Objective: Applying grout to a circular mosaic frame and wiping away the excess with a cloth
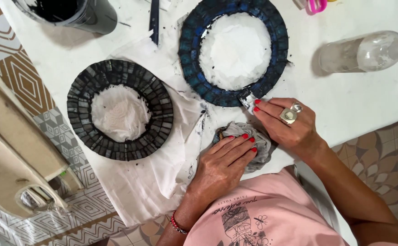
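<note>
My left hand (221, 165) presses flat on a crumpled grey rag (259, 142) on the white table. My right hand (286, 125), wearing a large silver ring, pinches a small grey-smeared piece (247, 99) at the near edge of a blue mosaic ring (233, 51). That ring is round with a white centre. To the left lies a black mosaic ring (119, 110), also with a white centre, on a white cloth (153, 177).
A black bucket (66, 12) stands at the top left beside a dark stick (154, 19). A clear bottle (367, 51) lies on its side at the right. Pink scissor handles (316, 6) show at the top. A cream chair (12, 150) stands on the patterned floor at left.
</note>
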